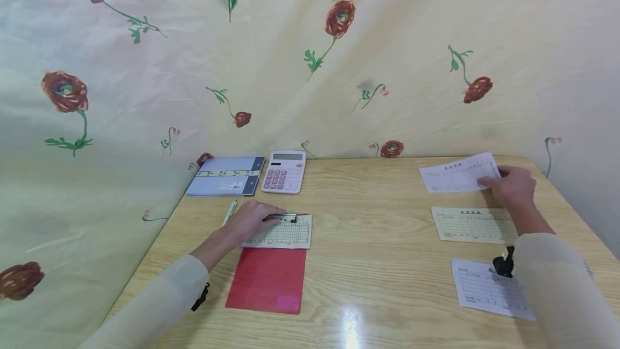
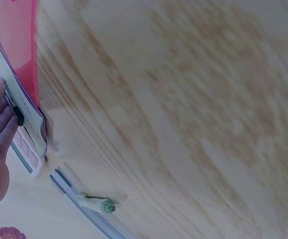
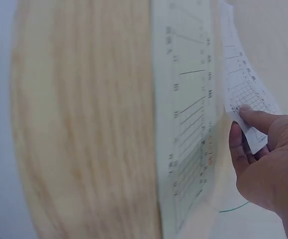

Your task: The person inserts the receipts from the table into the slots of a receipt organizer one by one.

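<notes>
A stack of printed forms (image 1: 295,236) lies on the upper part of a red clipboard (image 1: 270,279) at left. My left hand (image 1: 253,221) is at its metal clip (image 1: 289,218), thumb and fingers pinching it; in the left wrist view a black clip end (image 2: 17,115) shows beside the fingers. At the right, my right hand (image 1: 516,187) pinches a white printed slip (image 1: 457,173) by its right end, thumb on the printed face, as the right wrist view shows. Nearer me lie a greenish printed slip (image 1: 470,225) and another white slip (image 1: 489,287), partly hidden by my right arm.
Against the flowered backdrop at the back left are a blue-grey notebook (image 1: 213,183) and a pink calculator (image 1: 283,172). A light green pen (image 1: 230,212) lies left of the clipboard. The wooden tabletop (image 1: 373,241) spans between the clipboard and the slips.
</notes>
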Demonstrator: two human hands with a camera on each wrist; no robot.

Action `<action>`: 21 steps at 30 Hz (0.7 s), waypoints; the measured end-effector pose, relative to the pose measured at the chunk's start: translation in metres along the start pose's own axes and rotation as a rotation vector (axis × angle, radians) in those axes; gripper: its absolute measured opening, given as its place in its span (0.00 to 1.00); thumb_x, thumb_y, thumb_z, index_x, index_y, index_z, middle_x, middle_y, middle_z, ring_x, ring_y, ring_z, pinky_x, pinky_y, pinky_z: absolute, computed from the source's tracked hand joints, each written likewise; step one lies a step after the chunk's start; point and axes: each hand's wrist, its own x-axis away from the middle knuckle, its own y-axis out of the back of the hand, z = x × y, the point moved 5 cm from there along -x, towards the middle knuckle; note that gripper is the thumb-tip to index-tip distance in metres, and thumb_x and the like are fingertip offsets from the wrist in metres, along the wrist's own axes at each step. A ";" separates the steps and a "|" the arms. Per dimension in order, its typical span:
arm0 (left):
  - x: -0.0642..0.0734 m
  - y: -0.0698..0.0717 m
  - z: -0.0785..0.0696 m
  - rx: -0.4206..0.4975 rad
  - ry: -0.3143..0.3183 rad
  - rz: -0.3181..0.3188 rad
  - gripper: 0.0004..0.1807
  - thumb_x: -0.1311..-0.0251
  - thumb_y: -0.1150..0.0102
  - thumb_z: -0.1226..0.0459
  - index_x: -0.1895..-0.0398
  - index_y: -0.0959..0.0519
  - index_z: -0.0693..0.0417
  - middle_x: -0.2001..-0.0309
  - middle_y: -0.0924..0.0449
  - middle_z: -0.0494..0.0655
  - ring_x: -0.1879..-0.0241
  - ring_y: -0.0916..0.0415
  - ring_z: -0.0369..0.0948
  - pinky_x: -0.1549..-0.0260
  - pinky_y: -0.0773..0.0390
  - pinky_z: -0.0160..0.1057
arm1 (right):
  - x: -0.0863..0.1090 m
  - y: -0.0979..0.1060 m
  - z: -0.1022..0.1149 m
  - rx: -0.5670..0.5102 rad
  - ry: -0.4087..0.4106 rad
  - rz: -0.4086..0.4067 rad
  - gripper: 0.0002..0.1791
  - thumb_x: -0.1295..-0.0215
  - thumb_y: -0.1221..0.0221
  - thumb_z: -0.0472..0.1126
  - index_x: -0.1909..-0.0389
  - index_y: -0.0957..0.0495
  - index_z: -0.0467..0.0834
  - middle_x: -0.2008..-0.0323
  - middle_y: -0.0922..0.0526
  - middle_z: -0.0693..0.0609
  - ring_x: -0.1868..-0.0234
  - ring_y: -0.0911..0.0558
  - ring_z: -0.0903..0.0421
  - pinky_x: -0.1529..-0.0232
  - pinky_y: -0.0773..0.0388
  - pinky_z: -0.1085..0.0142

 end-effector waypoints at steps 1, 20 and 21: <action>0.000 0.000 0.000 -0.001 0.001 0.000 0.15 0.33 0.27 0.61 0.44 0.10 0.48 0.49 0.10 0.48 0.72 0.25 0.33 0.80 0.34 0.28 | 0.000 0.001 0.001 -0.012 0.008 0.009 0.38 0.20 0.41 0.48 0.24 0.41 0.26 0.30 0.35 0.20 0.37 0.33 0.29 0.52 0.25 0.52; 0.000 0.000 0.000 -0.031 -0.009 -0.008 0.15 0.33 0.27 0.61 0.44 0.10 0.47 0.49 0.09 0.45 0.66 0.20 0.31 0.68 0.20 0.31 | 0.016 -0.008 0.052 -0.364 0.162 0.251 0.35 0.22 0.38 0.38 0.27 0.39 0.20 0.63 0.14 0.62 0.63 0.12 0.64 0.54 0.14 0.64; 0.000 0.000 0.000 -0.030 -0.010 -0.009 0.15 0.33 0.27 0.61 0.44 0.10 0.47 0.49 0.09 0.45 0.67 0.21 0.31 0.70 0.22 0.30 | 0.017 -0.011 0.055 -0.383 0.164 0.267 0.35 0.22 0.38 0.38 0.27 0.39 0.19 0.64 0.14 0.63 0.63 0.12 0.64 0.54 0.14 0.63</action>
